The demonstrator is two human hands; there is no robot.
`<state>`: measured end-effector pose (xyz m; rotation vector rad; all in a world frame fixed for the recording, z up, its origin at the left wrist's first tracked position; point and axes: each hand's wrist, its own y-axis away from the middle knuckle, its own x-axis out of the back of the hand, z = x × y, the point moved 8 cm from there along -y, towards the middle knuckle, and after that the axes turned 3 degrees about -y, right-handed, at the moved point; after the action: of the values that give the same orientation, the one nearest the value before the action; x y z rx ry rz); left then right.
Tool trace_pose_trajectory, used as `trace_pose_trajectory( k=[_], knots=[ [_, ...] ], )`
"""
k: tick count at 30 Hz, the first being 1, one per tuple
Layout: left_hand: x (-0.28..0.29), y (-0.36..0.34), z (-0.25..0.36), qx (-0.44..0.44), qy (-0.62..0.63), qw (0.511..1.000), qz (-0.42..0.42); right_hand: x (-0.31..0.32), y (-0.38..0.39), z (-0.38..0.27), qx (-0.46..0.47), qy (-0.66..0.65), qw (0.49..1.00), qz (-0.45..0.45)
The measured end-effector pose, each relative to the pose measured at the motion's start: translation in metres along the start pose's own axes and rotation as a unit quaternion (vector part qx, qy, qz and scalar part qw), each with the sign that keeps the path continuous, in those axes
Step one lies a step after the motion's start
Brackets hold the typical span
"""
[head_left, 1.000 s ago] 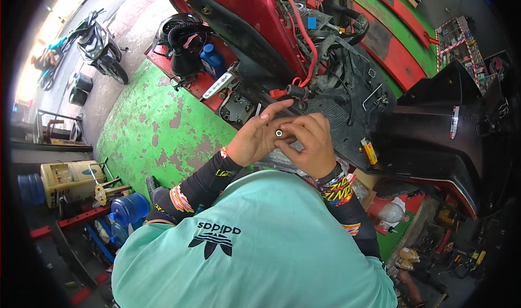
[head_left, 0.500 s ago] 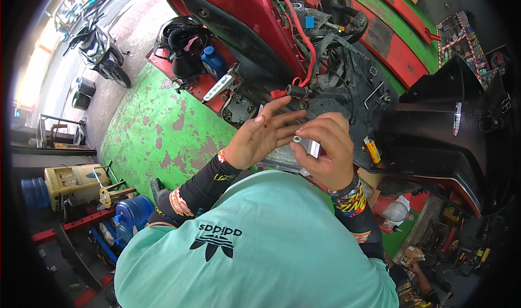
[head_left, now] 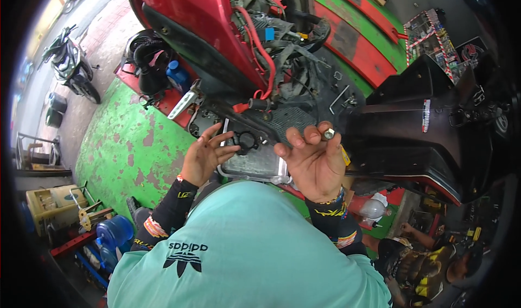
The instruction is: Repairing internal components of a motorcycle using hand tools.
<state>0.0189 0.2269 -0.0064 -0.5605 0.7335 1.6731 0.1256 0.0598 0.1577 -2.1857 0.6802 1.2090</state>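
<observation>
My right hand [head_left: 315,161] is turned palm up, holding a small silver nut [head_left: 329,134] between thumb and a fingertip, its other fingers curled. My left hand [head_left: 201,156] is open, fingers spread and empty, over the left side of a metal tray [head_left: 252,167]. A dark round part [head_left: 247,141] lies just right of its fingertips. Beyond my hands stands a red scooter [head_left: 201,26] with exposed wiring, a red cable [head_left: 266,64] and a black floorboard [head_left: 293,121]. Part of a small yellow box [head_left: 345,155] shows behind my right hand.
A large black body panel [head_left: 407,129] lies at the right. A blue bottle [head_left: 178,77] stands left of the scooter. A parked motorbike [head_left: 76,66] is at the upper left, water jugs [head_left: 114,232] at the lower left. A co-worker [head_left: 429,259] is low at the lower right, near scattered tools.
My hands have separated: the left moved left, and the right turned palm up, raising the nut. The view has shifted, and more of the co-worker shows at the lower right.
</observation>
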Motion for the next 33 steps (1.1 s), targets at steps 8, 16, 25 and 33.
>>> trace_pose_trajectory(
  k=[8, 16, 25, 33],
  knots=[
    [0.006, -0.004, 0.006, -0.018, 0.020, 1.000, 0.004, 0.000, -0.011, 0.001, -0.020, -0.021, 0.999, 0.037],
    [0.035, 0.011, 0.004, -0.028, 0.017, 0.998, 0.050, 0.009, -0.018, -0.001, -0.005, -0.044, 0.997, 0.070],
    [0.059, 0.030, -0.002, -0.036, 0.002, 0.995, 0.094, 0.172, -0.072, -0.070, 0.134, 0.214, 0.921, 0.297],
    [0.068, 0.052, 0.003, -0.064, -0.017, 0.989, 0.136, 0.257, -0.142, -0.061, 0.173, 0.243, 0.868, 0.397]
  ],
)
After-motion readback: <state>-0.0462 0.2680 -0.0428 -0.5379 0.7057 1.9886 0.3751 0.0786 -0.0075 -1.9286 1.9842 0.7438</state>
